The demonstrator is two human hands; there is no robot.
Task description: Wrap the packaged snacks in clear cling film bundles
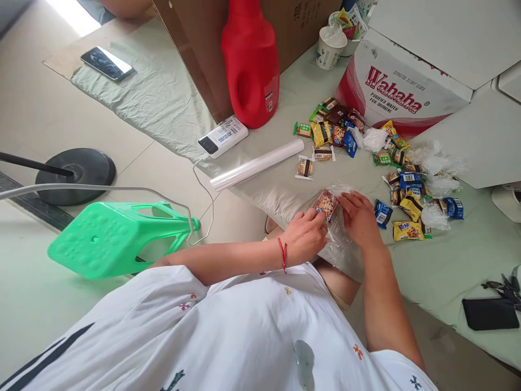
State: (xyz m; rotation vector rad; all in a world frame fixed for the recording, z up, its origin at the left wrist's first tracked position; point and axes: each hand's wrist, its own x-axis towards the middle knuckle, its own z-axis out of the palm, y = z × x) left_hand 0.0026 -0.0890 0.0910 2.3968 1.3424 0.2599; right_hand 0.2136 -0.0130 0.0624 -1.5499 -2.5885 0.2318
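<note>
A small brown and red snack packet [326,204] lies on a piece of clear plastic wrap [337,234] at the table's front edge. My left hand [307,234], with a red string bracelet at the wrist, presses its closed fingers against the packet's near side. On the other side, my right hand [359,218] has its fingers bent over the edge of the wrap, close to the packet. Its fingertips are partly hidden. A roll of clear wrap [258,164] rests beyond my left hand.
Several wrapped snacks [408,230] and crumpled clear-wrapped bundles [443,186] lie to the right. Behind them stands a Wahaha carton [401,89]. A red jug [254,65], a white power bank [223,136] and a phone [106,63] are leftward. A green stool [101,239] stands on the floor.
</note>
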